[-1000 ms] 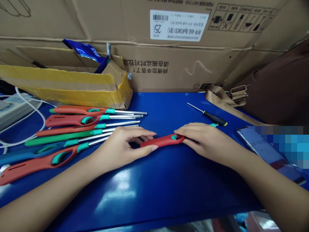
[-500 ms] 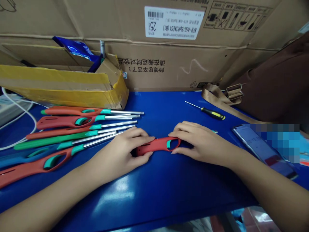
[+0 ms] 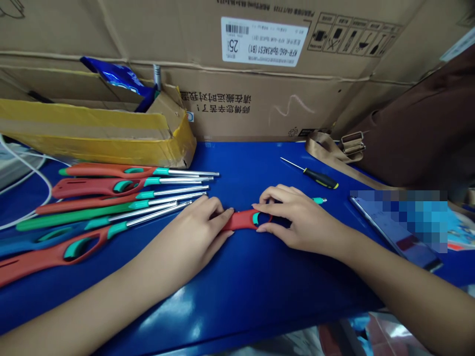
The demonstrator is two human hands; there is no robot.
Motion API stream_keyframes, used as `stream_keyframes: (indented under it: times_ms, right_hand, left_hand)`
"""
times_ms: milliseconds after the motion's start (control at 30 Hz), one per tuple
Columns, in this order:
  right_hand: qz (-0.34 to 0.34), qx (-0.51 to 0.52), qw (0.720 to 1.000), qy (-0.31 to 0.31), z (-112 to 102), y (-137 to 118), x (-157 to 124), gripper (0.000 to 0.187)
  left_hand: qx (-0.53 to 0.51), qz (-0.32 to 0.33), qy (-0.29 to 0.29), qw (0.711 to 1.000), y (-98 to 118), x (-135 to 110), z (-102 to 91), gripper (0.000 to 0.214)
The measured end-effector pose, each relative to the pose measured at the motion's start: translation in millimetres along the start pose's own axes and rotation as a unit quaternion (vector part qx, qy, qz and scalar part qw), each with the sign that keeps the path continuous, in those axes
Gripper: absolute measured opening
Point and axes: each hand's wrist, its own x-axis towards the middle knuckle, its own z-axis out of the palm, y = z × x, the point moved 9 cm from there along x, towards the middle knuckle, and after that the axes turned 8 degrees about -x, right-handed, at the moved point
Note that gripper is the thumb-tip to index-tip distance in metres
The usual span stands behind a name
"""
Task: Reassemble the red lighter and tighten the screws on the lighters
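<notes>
A red lighter handle with a teal trigger [image 3: 243,220] lies on the blue table [image 3: 260,282] between my hands. My left hand [image 3: 193,235] is wrapped over its left end and hides most of it. My right hand [image 3: 293,217] pinches the trigger end with thumb and fingers. A teal tip with a short metal nozzle [image 3: 319,200] pokes out past my right hand. To the left lie several finished long lighters [image 3: 122,198] with red, green and blue handles and metal tubes, side by side.
A black and yellow screwdriver [image 3: 315,175] lies behind my right hand. A phone [image 3: 401,235] rests at the right. A yellow-taped cardboard box [image 3: 92,131] stands at the back left, big cartons [image 3: 260,74] behind, a brown bag with a strap [image 3: 415,133] at the right, white cables [image 3: 22,183] far left.
My left hand has slid further over the red handle, so less of it shows. Both hands have closed in and drifted slightly left.
</notes>
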Motion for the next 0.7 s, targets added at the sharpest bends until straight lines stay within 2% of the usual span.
stream_keyframes:
  times_ms: [100, 167, 233, 300, 333, 400, 467, 500, 567, 633, 700]
  right_hand:
    - [-0.007, 0.001, 1.000, -0.004, -2.0, 0.2, 0.5, 0.030]
    - [0.013, -0.012, 1.000, 0.016, -8.1, 10.9, 1.7, 0.030]
    - [0.088, -0.057, 0.992, 0.065, -21.4, 36.8, 0.4, 0.030]
    - [0.202, -0.143, 0.963, 0.104, -37.3, 70.6, -8.0, 0.031]
    - [0.251, -0.199, 0.943, 0.095, -42.3, 86.0, -13.3, 0.033]
    - [0.331, -0.279, 0.901, 0.021, -43.1, 114.8, -24.8, 0.036]
    - [0.376, -0.298, 0.876, -0.057, -38.3, 135.2, -35.2, 0.030]
    - [0.385, -0.296, 0.871, -0.076, -36.7, 140.7, -38.1, 0.026]
    - [0.381, -0.281, 0.879, -0.059, -37.5, 141.3, -36.6, 0.022]
    - [0.338, -0.229, 0.913, 0.016, -41.1, 127.4, -26.4, 0.022]
    - [0.264, -0.130, 0.950, 0.101, -43.2, 102.2, -14.8, 0.019]
  left_hand:
    - [-0.009, 0.004, 0.003, 1.000, -1.4, -0.6, 0.1, 0.030]
    - [-0.026, 0.004, 0.009, 1.000, -3.0, -1.2, 0.0, 0.033]
    - [-0.043, 0.003, 0.013, 0.999, -4.0, -1.7, 0.0, 0.035]
    - [-0.050, 0.004, 0.012, 0.999, -3.6, -2.0, -0.2, 0.035]
    - [-0.047, 0.004, 0.013, 0.999, -3.2, -2.1, -1.1, 0.035]
    - [-0.029, -0.004, 0.016, 0.999, -3.4, -2.4, -4.3, 0.035]
    - [-0.006, -0.028, 0.017, 0.999, -6.3, -3.1, -8.6, 0.033]
    - [0.000, -0.044, 0.015, 0.999, -8.3, -3.7, -10.4, 0.031]
    - [0.000, -0.074, 0.003, 0.997, -10.9, -5.1, -11.8, 0.025]
    - [-0.003, -0.099, -0.020, 0.995, -10.4, -6.8, -9.5, 0.021]
    - [0.007, -0.117, -0.046, 0.992, -6.3, -8.7, -4.1, 0.019]
